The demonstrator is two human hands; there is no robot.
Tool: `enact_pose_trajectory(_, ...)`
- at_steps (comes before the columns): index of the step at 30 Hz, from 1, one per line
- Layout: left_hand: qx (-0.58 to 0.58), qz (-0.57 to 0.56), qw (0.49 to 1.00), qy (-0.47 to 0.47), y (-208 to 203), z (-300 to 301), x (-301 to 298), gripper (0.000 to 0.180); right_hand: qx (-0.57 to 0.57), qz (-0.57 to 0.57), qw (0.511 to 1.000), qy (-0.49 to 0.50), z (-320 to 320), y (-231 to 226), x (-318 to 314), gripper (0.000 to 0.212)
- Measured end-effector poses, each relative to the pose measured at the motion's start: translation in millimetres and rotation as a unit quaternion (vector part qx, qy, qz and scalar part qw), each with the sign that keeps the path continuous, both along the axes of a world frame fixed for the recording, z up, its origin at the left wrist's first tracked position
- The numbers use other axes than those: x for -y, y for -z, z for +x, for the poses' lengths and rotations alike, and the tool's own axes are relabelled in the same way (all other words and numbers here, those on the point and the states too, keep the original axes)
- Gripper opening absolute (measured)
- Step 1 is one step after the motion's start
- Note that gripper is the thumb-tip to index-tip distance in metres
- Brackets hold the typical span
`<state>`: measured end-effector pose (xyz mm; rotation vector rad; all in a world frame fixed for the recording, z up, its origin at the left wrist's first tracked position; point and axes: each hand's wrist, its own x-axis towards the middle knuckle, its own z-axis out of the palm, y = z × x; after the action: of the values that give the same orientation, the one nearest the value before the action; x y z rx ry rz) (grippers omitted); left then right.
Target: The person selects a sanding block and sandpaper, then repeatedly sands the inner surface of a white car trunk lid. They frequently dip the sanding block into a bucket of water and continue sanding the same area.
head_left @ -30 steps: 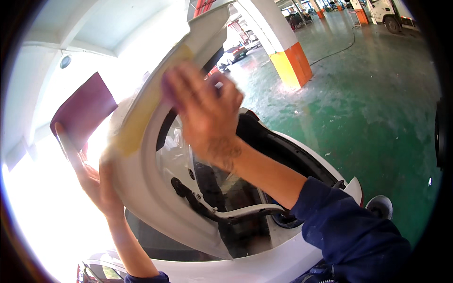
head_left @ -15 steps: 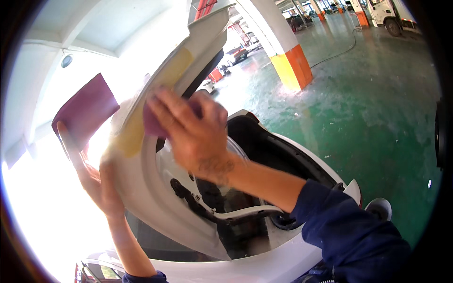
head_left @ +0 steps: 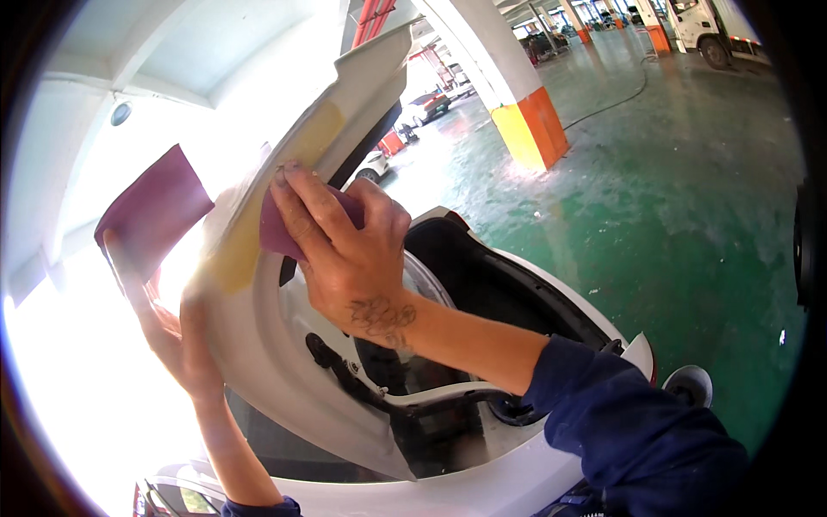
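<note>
A raised white car trunk lid (head_left: pixel 258 370) stands tilted in front of me, with a yellow filler patch (head_left: pixel 310 138) along its edge. My right hand (head_left: pixel 353 258) is closed on a folded purple sheet of sandpaper (head_left: pixel 280 224). Its fingertips press flat over the yellow area, and the paper lies under the palm and fingers. At the left, my left hand (head_left: pixel 185 349) grips the lid's outer edge and also holds a second, larger purple sandpaper sheet (head_left: pixel 155 207), which sticks up beyond the fingers. Part of that hand is washed out by glare.
Below the lid lies the open trunk (head_left: pixel 465 267) with a black seal and a dark hinge arm (head_left: pixel 345 366). A white pillar with an orange and yellow base (head_left: pixel 538 129) rises from the green floor (head_left: pixel 672 207). A truck (head_left: pixel 715 34) stands far right.
My right hand, blurred by motion before, now shows sharply at nearly the same spot on the filler. The left hand stays in place. The whole view has shifted slightly.
</note>
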<state>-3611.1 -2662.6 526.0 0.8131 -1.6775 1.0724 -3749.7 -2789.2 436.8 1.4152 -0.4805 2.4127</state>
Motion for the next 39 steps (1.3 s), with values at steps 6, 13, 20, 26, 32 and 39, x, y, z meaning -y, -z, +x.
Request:
enact_pose_trajectory(6, -0.002, -0.011, 1.0, -0.029, 2, 2, 0, 0.082, 0.019, 0.037, 0.999, 0.034, -12, -10, 7, 0.064)
enact_pose_trajectory(13, -0.002, -0.01, 1.0, -0.029, 2, 3, -1, 0.082, 0.019, 0.043, 0.998, 0.033, -31, -14, 21, 0.063)
enact_pose_trajectory(20, -0.006, -0.003, 1.0, -0.018, 3, 0, -2, 0.082, 0.008, 0.041, 0.999, 0.034, -37, -13, 18, 0.057)
enact_pose_trajectory(26, -0.016, 0.002, 1.0, -0.001, 1, -1, 0, 0.083, -0.018, 0.006, 0.999, 0.042, -15, -3, 5, 0.052)
enact_pose_trajectory(32, -0.008, 0.012, 1.0, 0.024, 2, 6, -2, 0.083, -0.042, -0.004, 0.997, 0.069, 16, 7, -24, 0.062)
enact_pose_trajectory(39, -0.043, 0.027, 0.998, 0.02, 3, -9, -10, 0.083, -0.041, 0.003, 0.999, 0.019, 17, 10, -24, 0.059)
